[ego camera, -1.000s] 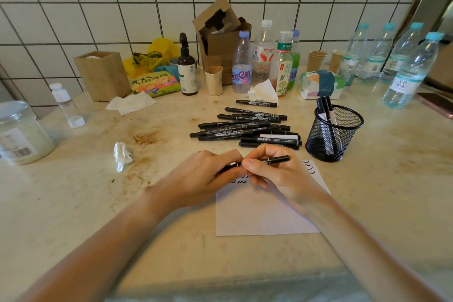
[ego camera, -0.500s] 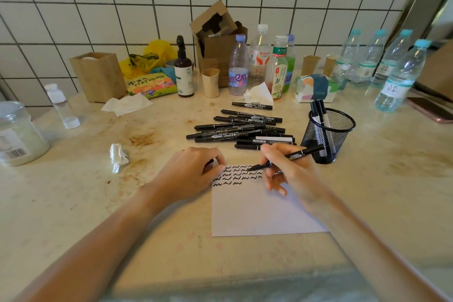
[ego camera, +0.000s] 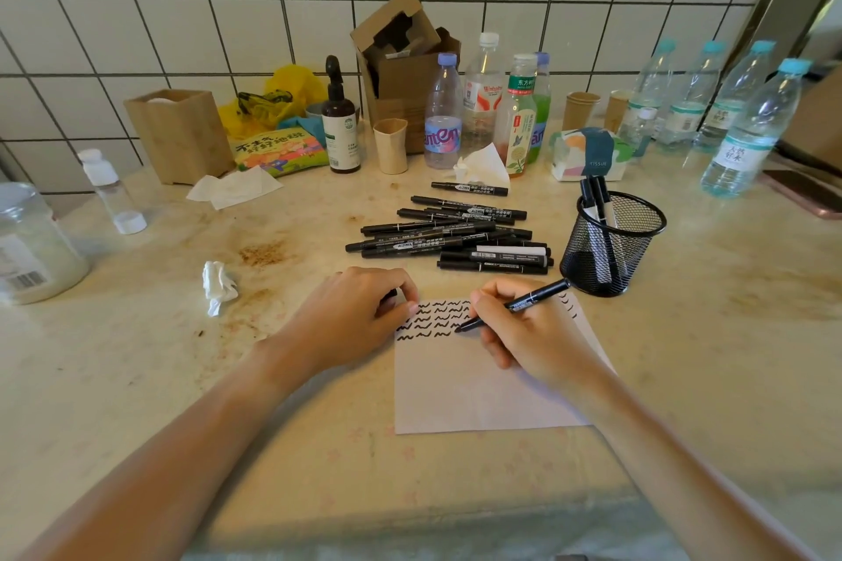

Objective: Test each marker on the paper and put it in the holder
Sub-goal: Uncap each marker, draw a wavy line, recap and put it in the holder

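My right hand point(ego camera: 533, 328) grips an uncapped black marker point(ego camera: 524, 302), its tip touching the white paper point(ego camera: 474, 392) at the end of the lowest row of black squiggles. My left hand point(ego camera: 351, 314) rests on the paper's top left corner with fingers curled round the marker's black cap, which barely shows. A pile of several black markers point(ego camera: 451, 232) lies just behind the paper. The black mesh holder point(ego camera: 610, 241) stands to the right of the pile with a few markers upright in it.
Bottles point(ego camera: 444, 114), a cardboard box point(ego camera: 401, 59), paper cups, a tissue pack point(ego camera: 587, 155) and a wooden box point(ego camera: 182, 132) line the tiled wall. A crumpled tissue point(ego camera: 218, 285) lies left of my left hand. A jar point(ego camera: 32, 246) stands far left; water bottles point(ego camera: 747, 128) far right.
My hands pulled the cap off the marker and moved apart. The left went to the paper's corner with the cap; the right lowered the tip onto the paper.
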